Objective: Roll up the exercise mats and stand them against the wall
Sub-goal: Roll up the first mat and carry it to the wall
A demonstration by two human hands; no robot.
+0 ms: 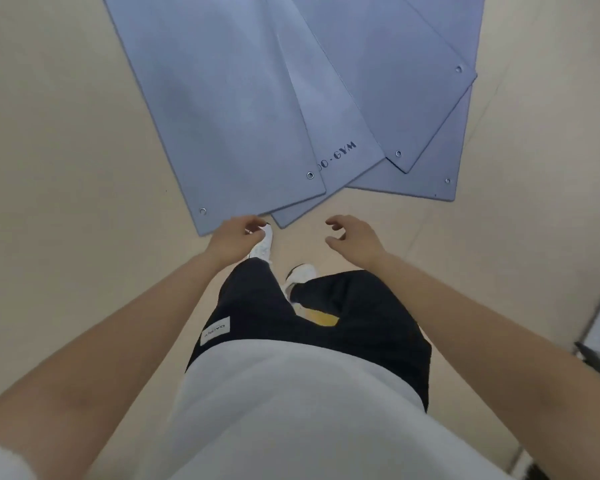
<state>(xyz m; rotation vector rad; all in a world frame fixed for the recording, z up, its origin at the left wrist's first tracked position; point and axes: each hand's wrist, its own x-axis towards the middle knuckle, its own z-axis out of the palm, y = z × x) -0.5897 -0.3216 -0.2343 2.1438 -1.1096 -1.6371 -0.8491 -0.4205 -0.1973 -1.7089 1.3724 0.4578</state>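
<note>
Just approaching: left hand [234,237] and right hand [352,239] loosely curled, empty; next, crouch and grip nearest mat [222,116] edge.

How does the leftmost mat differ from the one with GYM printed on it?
The leftmost mat lies on top, overlapping the GYM mat. The leftmost mat is plain with two eyelets showing; the GYM mat shows lettering and no eyelets. Both are blue-grey, flat and unrolled.

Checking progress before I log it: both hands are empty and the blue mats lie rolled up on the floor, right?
Not rolled: the head view shows the mats lying flat and overlapping on the floor. The left hand and right hand are indeed empty.
</note>
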